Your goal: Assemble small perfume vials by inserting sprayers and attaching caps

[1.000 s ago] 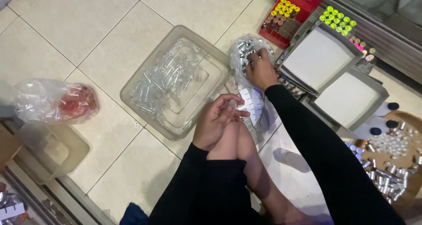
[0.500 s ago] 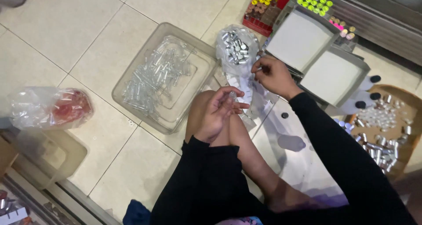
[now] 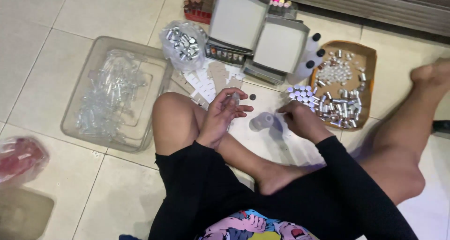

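Left hand (image 3: 224, 115) at frame centre, fingers closed around a small clear vial (image 3: 234, 99). Right hand (image 3: 300, 119) curled, grasp unclear, beside silver caps (image 3: 338, 109) in cardboard tray (image 3: 370, 57), centre right

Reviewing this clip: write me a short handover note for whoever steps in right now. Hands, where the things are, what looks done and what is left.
Left hand: holds a small clear vial over the knee.
Right hand: low on the floor beside the cardboard tray of silver caps; whether it grips anything cannot be told.
Clear bin of empty vials sits to the left, a bag of caps above the knee.
Done: cannot tell.
Left: many vials remain in the bin.
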